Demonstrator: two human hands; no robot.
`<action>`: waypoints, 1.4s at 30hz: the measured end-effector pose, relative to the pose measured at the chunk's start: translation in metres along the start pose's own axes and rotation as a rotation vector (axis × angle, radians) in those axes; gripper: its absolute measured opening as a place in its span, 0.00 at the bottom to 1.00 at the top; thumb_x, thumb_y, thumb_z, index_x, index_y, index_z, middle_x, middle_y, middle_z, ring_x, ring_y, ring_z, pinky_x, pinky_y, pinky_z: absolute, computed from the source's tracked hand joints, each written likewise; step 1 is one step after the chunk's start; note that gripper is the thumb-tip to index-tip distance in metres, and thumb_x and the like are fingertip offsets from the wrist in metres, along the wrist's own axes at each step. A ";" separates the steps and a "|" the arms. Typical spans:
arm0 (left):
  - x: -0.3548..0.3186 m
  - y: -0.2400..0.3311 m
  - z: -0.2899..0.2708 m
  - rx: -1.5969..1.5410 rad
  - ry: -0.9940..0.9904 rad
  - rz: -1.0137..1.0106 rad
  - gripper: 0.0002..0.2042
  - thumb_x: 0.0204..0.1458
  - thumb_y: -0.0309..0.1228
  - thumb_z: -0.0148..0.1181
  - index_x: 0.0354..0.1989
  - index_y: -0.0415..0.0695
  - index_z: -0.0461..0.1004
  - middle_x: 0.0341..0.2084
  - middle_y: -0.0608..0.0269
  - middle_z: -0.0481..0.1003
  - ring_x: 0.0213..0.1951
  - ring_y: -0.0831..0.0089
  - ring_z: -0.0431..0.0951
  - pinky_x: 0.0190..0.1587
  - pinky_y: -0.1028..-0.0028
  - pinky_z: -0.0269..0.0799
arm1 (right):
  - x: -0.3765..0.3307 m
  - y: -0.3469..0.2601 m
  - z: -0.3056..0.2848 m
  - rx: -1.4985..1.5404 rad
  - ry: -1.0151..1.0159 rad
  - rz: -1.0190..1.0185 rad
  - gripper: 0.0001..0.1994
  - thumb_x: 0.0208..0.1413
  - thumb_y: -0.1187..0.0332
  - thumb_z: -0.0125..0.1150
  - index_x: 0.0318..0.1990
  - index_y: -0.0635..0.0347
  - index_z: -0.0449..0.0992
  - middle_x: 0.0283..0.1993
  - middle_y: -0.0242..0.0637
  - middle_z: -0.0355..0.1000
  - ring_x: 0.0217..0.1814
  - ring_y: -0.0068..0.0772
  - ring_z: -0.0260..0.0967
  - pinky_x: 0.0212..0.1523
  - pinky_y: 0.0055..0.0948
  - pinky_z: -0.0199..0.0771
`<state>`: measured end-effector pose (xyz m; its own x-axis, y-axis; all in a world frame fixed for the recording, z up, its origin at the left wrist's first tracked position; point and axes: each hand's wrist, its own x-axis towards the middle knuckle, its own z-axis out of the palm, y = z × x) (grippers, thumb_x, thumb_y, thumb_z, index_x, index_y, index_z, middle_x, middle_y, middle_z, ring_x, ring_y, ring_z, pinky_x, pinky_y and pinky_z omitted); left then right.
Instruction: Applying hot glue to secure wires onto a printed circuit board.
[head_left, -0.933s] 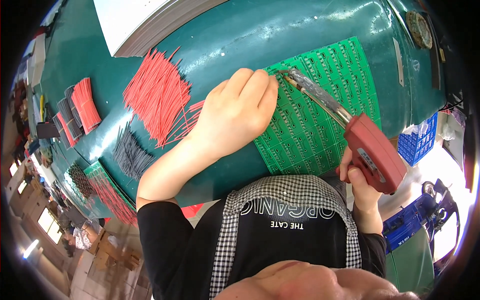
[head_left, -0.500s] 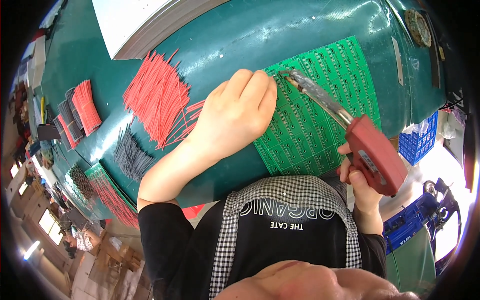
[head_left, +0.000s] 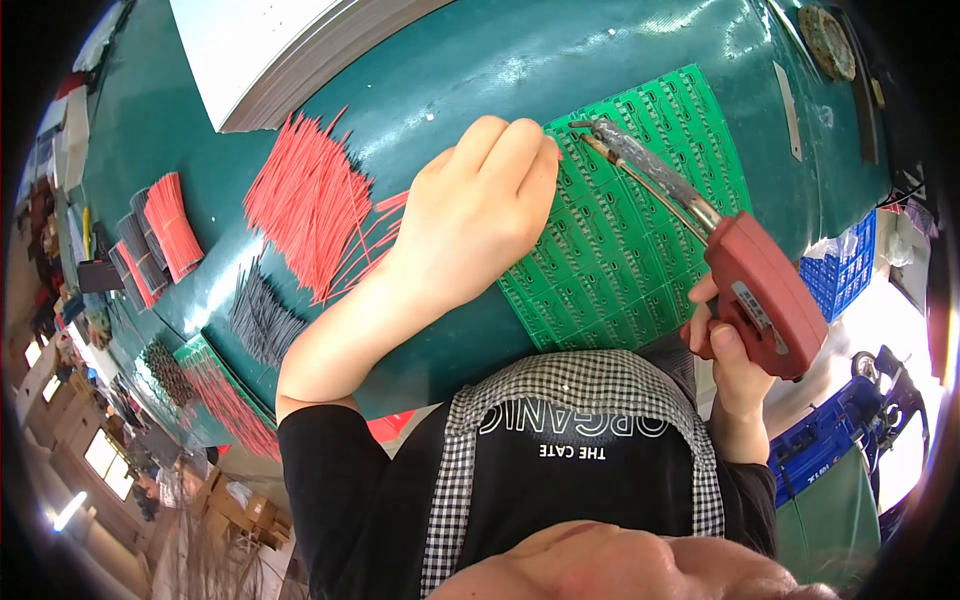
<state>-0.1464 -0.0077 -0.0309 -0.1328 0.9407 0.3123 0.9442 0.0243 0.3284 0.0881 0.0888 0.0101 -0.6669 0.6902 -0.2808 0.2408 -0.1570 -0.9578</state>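
Observation:
My right hand (head_left: 735, 365) is wrapped around the red body of a soldering gun (head_left: 765, 300). Its metal barrel slants up and left, and the tip is over the upper-left part of a green circuit board panel (head_left: 640, 240), close to my left fingertips. Whether the tip touches the board I cannot tell. My left hand (head_left: 480, 205) is closed at the panel's left edge, its back toward me and the fingertips mostly hidden. Red wires (head_left: 388, 204) run out from beneath this hand on its left side, toward a loose heap of red wires (head_left: 308, 205).
Dark grey wires (head_left: 262, 318) lie near my left forearm. Tied red bundles (head_left: 172, 226) and a board with red wires attached (head_left: 230, 395) are farther left. A white stack (head_left: 270, 60) stands at the back. A metal strip (head_left: 788, 110) and blue crate (head_left: 838, 275) are right.
The soldering gun's tip has moved slightly up and right, and its body has shifted right and down. My left hand has moved a little up. Both hands keep their grip.

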 end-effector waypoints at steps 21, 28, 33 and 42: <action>0.004 0.000 0.002 -0.022 -0.039 0.036 0.13 0.34 0.22 0.56 0.33 0.38 0.73 0.28 0.62 0.69 0.29 0.69 0.71 0.29 0.75 0.69 | -0.004 0.003 -0.011 0.135 -0.104 0.087 0.34 0.44 0.70 0.66 0.58 0.64 0.57 0.38 0.36 0.68 0.35 0.19 0.64 0.34 0.20 0.66; 0.003 -0.001 0.003 -0.033 -0.031 0.037 0.12 0.35 0.22 0.57 0.33 0.38 0.73 0.28 0.62 0.69 0.29 0.69 0.71 0.28 0.74 0.69 | -0.006 0.002 -0.009 0.066 -0.059 0.119 0.35 0.43 0.71 0.66 0.59 0.65 0.56 0.43 0.34 0.67 0.34 0.18 0.62 0.33 0.19 0.65; 0.002 0.002 0.003 -0.017 -0.031 0.035 0.12 0.35 0.22 0.57 0.33 0.38 0.73 0.28 0.62 0.69 0.29 0.69 0.71 0.28 0.74 0.69 | -0.006 0.002 -0.009 0.045 -0.067 0.065 0.33 0.43 0.72 0.65 0.58 0.66 0.57 0.45 0.38 0.67 0.32 0.18 0.63 0.32 0.18 0.65; 0.005 -0.002 0.011 0.078 0.078 0.148 0.05 0.38 0.25 0.56 0.26 0.39 0.71 0.21 0.66 0.63 0.27 0.74 0.68 0.23 0.77 0.70 | -0.009 -0.003 -0.026 0.133 0.094 -0.132 0.28 0.46 0.67 0.63 0.54 0.70 0.60 0.44 0.53 0.68 0.24 0.26 0.64 0.21 0.18 0.63</action>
<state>-0.1457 0.0009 -0.0402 -0.0111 0.9070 0.4210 0.9753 -0.0830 0.2046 0.1115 0.1012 0.0172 -0.6164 0.7728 -0.1511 0.0561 -0.1483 -0.9873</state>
